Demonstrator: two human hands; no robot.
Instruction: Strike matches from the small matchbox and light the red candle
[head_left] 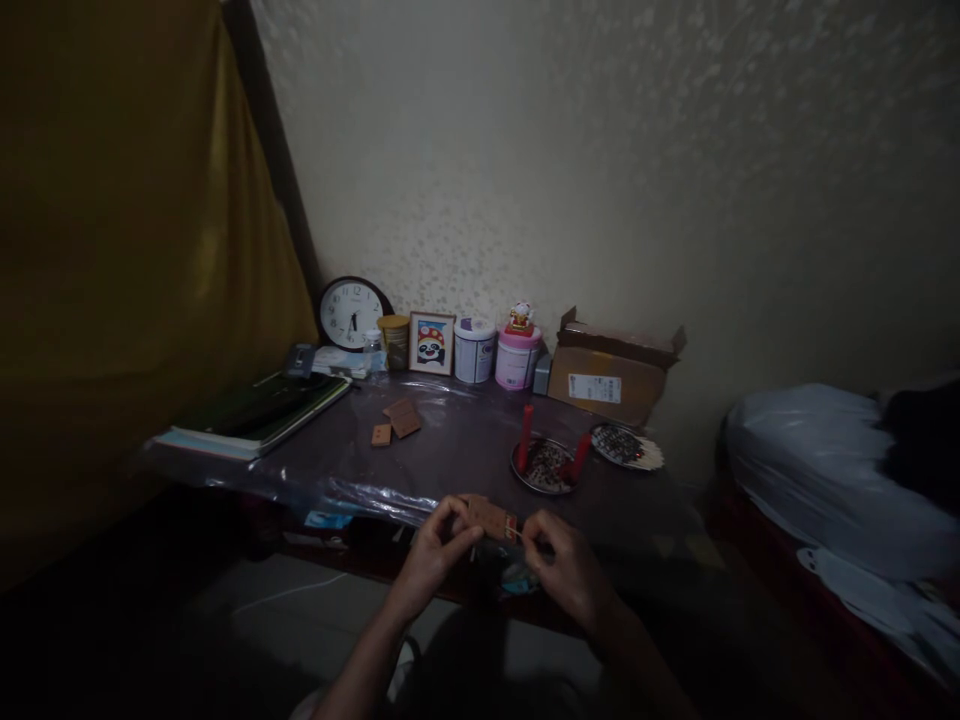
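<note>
Held box [489,517] brown; candles [526,440] red; curtain [150,250] mustard; clock face [345,312] white; wall [600,180] grey, speckled

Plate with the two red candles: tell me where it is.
In the head view, the plate is right of centre on the table, beyond the right hand, in front of and slightly left of the cardboard box.
</note>
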